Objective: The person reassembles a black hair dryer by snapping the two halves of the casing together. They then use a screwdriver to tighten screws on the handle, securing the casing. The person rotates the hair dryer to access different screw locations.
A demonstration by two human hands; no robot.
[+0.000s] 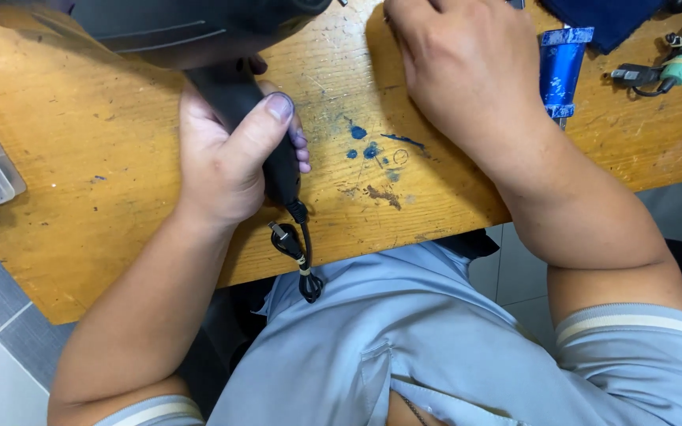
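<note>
Left hand: my left hand (pixel 226 162) was clamped round the handle of a big black plastic heat-gun-like tool (pixel 207 39), thumb pressed along the grip, prob. to keep the heavy head steady.
Tool: upright in my fist, body up past the top edge of view; its black cord (pixel 303 264) hung off the desk edge.
Right hand: my right hand (pixel 467 67) lay knuckles-up on the scratched orange wooden desk (pixel 104 158), fingers out of view, so can't tell open/closed.
Nearby: blue ink stains (pixel 369 150) between both hands; blue squeezed tube (pixel 562 67) just beside my right wrist.
</note>
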